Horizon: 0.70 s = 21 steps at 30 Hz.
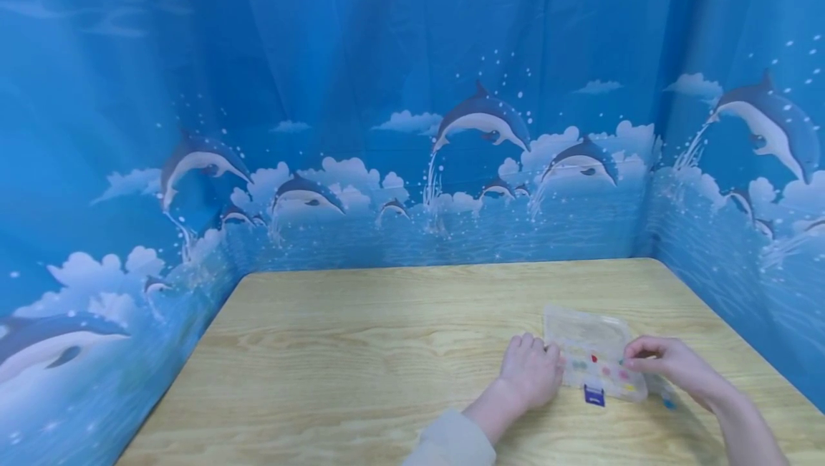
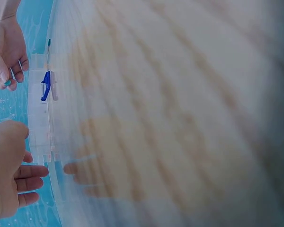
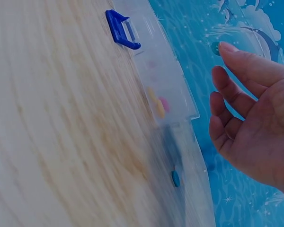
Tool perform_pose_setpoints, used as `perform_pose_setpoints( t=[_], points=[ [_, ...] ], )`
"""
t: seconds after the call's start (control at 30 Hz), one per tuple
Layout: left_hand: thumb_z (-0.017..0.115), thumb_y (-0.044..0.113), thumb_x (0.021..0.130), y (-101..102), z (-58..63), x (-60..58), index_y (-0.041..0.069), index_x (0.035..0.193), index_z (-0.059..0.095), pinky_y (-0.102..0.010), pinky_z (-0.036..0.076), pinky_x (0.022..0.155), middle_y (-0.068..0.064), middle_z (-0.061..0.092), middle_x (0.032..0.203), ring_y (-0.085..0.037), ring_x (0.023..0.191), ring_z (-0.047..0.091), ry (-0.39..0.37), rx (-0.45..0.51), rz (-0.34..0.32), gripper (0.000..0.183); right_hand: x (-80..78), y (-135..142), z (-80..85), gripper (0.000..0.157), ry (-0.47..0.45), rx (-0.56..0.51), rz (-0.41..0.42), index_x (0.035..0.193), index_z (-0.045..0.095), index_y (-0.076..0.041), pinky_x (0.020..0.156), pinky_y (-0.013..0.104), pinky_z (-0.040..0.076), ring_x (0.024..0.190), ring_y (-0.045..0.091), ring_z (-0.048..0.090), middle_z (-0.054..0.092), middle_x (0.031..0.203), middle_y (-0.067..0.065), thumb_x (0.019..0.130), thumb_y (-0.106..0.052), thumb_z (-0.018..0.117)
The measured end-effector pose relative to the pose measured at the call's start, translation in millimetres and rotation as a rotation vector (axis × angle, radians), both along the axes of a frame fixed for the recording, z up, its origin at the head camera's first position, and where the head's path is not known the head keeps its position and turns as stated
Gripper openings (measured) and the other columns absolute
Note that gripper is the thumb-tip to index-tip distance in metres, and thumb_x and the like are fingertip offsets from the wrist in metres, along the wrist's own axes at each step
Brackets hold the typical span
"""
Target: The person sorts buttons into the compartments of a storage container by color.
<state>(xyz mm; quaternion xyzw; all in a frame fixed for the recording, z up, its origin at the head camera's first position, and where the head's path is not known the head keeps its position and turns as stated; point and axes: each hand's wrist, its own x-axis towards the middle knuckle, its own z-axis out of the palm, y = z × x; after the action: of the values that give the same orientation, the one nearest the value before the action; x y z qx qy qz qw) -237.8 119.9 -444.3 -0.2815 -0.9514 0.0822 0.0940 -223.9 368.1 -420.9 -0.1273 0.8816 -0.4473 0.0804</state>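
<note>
An open clear plastic compartment box (image 1: 634, 389) lies on the table with its lid (image 1: 586, 326) tipped back. Small red (image 1: 594, 358), pink and yellow pieces sit in its compartments. A blue latch (image 1: 594, 396) hangs at its front. My left hand (image 1: 531, 369) rests at the box's left side, fingers fairly straight at the edge. Over the right end of the box, my right hand (image 1: 673, 366) pinches a small teal disc (image 3: 216, 48) between thumb and forefinger. A similar blue disc (image 3: 175, 178) lies on the table just right of the box.
The wood-grain table (image 1: 361, 351) stretches left and behind the box. Blue curtains (image 1: 387, 129) printed with dolphins hang along its back and sides. The right table edge runs close beyond my right hand.
</note>
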Motion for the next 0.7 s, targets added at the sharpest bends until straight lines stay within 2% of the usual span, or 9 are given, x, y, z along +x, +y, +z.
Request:
perform_pose_setpoints(
  t=[0.07,0.7],
  points=[
    [0.039,0.050,0.095,-0.3,0.4,0.3,0.029,0.109,0.052,-0.024,0.034,0.079,0.010,0.053,0.094,-0.007,0.083,0.042,-0.002,0.003,0.001,0.029,-0.1,-2.0,-0.5,0.019,0.015,-0.003,0.016,0.093,0.061,0.005,0.070,0.024,0.044,0.083,0.002,0.053,0.061,0.091,-0.002,0.089,-0.013,0.061],
    [0.037,0.049,0.096,-0.2,-0.1,1.0,0.028,0.112,0.052,-0.024,0.034,0.081,0.010,0.054,0.097,-0.007,0.087,0.043,-0.003,-0.006,0.001,0.030,-1.7,-10.8,-2.6,0.021,-0.058,0.018,0.053,0.094,0.060,0.004,0.066,0.028,0.043,0.079,0.008,0.051,0.057,0.091,0.006,0.088,-0.016,0.062]
  ],
)
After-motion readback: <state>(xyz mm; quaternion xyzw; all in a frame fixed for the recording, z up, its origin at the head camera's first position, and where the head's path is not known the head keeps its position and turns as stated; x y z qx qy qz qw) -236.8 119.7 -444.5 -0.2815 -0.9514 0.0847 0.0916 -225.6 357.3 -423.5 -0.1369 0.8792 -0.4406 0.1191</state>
